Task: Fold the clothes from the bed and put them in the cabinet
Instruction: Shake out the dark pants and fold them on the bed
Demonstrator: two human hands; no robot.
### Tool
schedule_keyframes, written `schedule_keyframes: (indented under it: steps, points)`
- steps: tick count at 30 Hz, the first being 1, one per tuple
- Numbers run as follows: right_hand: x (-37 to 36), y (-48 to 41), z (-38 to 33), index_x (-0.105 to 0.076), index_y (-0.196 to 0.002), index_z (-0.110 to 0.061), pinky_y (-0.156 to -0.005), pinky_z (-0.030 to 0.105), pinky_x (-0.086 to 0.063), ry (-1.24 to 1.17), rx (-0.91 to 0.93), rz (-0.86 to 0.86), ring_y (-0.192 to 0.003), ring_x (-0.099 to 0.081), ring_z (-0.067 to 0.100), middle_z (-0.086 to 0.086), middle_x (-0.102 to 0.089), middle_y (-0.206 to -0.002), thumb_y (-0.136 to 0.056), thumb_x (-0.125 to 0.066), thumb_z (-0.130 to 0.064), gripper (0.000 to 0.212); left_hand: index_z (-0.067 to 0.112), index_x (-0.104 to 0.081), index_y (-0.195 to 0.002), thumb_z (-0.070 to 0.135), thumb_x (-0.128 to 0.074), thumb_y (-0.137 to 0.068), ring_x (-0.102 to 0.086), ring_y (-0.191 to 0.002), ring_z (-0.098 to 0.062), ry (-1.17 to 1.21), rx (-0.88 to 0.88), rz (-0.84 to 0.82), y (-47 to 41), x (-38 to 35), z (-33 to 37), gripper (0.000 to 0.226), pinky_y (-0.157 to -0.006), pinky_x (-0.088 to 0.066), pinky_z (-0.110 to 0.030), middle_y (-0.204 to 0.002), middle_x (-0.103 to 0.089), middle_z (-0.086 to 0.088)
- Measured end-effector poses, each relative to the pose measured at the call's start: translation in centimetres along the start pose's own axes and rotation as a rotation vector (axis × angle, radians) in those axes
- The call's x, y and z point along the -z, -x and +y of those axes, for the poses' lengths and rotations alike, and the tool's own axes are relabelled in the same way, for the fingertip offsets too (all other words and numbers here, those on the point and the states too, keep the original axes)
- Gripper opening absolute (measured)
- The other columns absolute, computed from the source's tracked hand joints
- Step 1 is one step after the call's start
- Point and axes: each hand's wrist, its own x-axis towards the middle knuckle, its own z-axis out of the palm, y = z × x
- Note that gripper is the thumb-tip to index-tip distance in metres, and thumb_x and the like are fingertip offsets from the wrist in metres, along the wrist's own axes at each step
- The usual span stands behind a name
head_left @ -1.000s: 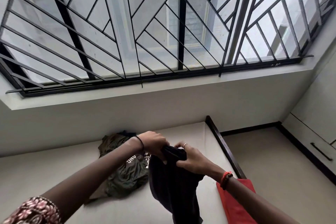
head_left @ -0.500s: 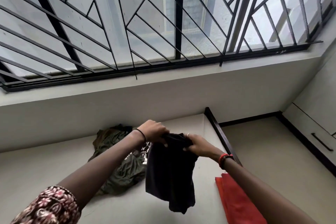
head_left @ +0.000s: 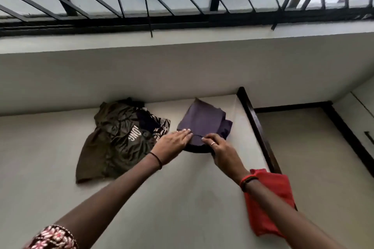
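Purple garment [head_left: 202,123] lies partly folded on bed [head_left: 40,157], near edge under both hands. Left hand [head_left: 172,144] flat, fingers straight, pressing it down; right hand [head_left: 219,147] just beside, fingers curled, pinching the fabric. Olive clothes pile [head_left: 117,141] left of left hand, red cloth [head_left: 269,198] by right wrist

Your left sleeve [head_left: 53,236] dark with pink-white flowers, thin black left wristband [head_left: 157,160], red-and-black right bangles [head_left: 248,182], slim ring [head_left: 213,143], right hand [head_left: 222,153].

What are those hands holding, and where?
The dark purple cloth garment on the bed: the left hand presses flat on its near edge, the right hand pinches that edge.
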Motion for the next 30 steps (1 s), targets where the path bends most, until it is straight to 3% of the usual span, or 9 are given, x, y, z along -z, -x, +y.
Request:
schedule_keyframes:
  steps: [6,8,13,15,17,20,22,24,30]
  points:
    - [-14.8,12.7,-1.1,-0.066,-0.102,-0.017,-0.062,0.025,-0.053,0.054,0.062,-0.296,-0.078,-0.064,0.021,0.003,-0.063,-0.098,-0.064,-0.071,-0.008,0.04,0.016,-0.076,-0.097,0.012,-0.035,-0.071,-0.07,-0.09,-0.009,0.167,0.024,-0.274,13.8,-13.2,7.4,0.049,-0.071,-0.054,-0.019,-0.103,-0.073,0.0]
    - [-18.5,16.7,-2.3,-0.066,-0.096,-0.02,-0.059,0.024,-0.05,0.104,0.075,-0.409,-0.074,-0.063,0.02,0.002,-0.06,-0.093,-0.066,-0.055,-0.011,0.032,0.017,-0.073,-0.104,0.011,-0.035,-0.071,-0.069,-0.093,-0.01,0.242,0.084,-0.389,18.0,-16.1,10.4,0.05,-0.08,-0.053,-0.02,-0.104,-0.073,0.001]
    - [-24.1,23.9,-4.3,-0.049,-0.094,-0.019,-0.062,0.03,-0.047,0.143,-0.015,-0.584,-0.083,-0.051,0.021,0.006,-0.05,-0.099,-0.067,-0.038,-0.019,0.029,0.002,-0.006,-0.149,-0.003,-0.028,-0.079,-0.04,-0.126,-0.019,0.33,0.195,-0.437,25.8,-21.1,16.2,0.073,-0.11,-0.016,-0.029,-0.148,-0.033,-0.007]
    - [-25.6,25.2,-4.8,-0.044,-0.092,-0.018,-0.064,0.028,-0.051,0.152,-0.048,-0.675,-0.089,-0.057,0.023,0.01,-0.045,-0.105,-0.067,-0.039,-0.021,0.025,0.004,-0.021,-0.147,-0.002,-0.026,-0.079,-0.034,-0.129,-0.02,0.425,0.257,-0.476,27.5,-21.7,17.4,0.069,-0.094,-0.039,-0.02,-0.157,-0.011,-0.009]
    - [-26.4,25.9,-5.2,-0.048,-0.09,-0.017,-0.063,0.028,-0.055,0.131,-0.081,-0.762,-0.087,-0.068,0.023,0.013,-0.048,-0.107,-0.066,-0.05,-0.024,0.025,0.012,-0.058,-0.127,0.02,-0.034,-0.077,-0.04,-0.125,-0.015,0.458,0.262,-0.507,28.5,-21.9,17.8,0.056,-0.065,-0.05,-0.016,-0.152,-0.027,-0.006]
    - [-25.7,24.1,-5.4,-0.066,-0.087,-0.019,-0.062,0.028,-0.055,0.009,-0.158,-0.869,-0.088,-0.067,0.023,0.009,-0.058,-0.103,-0.045,-0.085,-0.036,0.049,0.024,-0.072,-0.1,0.052,-0.038,-0.084,-0.059,-0.107,-0.007,0.398,0.163,-0.502,27.8,-21.8,16.1,0.047,-0.069,-0.051,-0.015,-0.125,-0.057,0.003]
    - [-24.6,21.4,-4.4,-0.062,-0.103,-0.015,-0.077,0.035,-0.051,-0.059,-0.179,-0.914,-0.104,-0.057,0.027,0.011,-0.053,-0.115,-0.075,-0.07,-0.042,0.04,0.028,-0.07,-0.091,0.052,-0.036,-0.088,-0.064,-0.085,-0.004,0.353,0.113,-0.424,26.0,-21.8,14.1,0.041,-0.067,-0.049,-0.017,-0.106,-0.065,0.01]
    - [-24.1,18.1,-2.0,-0.057,-0.102,-0.014,-0.082,0.038,-0.047,-0.216,-0.298,-0.872,-0.105,-0.057,0.028,0.01,-0.061,-0.112,-0.093,-0.048,-0.04,0.029,0.028,-0.066,-0.087,0.048,-0.036,-0.091,-0.063,-0.074,-0.005,0.327,0.102,-0.381,23.4,-22.0,11.0,0.036,-0.063,-0.048,-0.02,-0.097,-0.065,0.011]
    - [-21.5,6.0,8.6,-0.063,-0.093,-0.01,-0.082,0.034,-0.048,-0.369,-0.507,-0.261,-0.089,-0.063,0.022,0.006,-0.068,-0.094,-0.091,-0.054,-0.012,0.01,0.012,-0.066,-0.092,0.033,-0.036,-0.092,-0.066,-0.071,-0.025,0.329,0.168,-0.343,13.6,-24.0,-0.8,0.037,-0.059,-0.053,-0.029,-0.093,-0.066,-0.006]
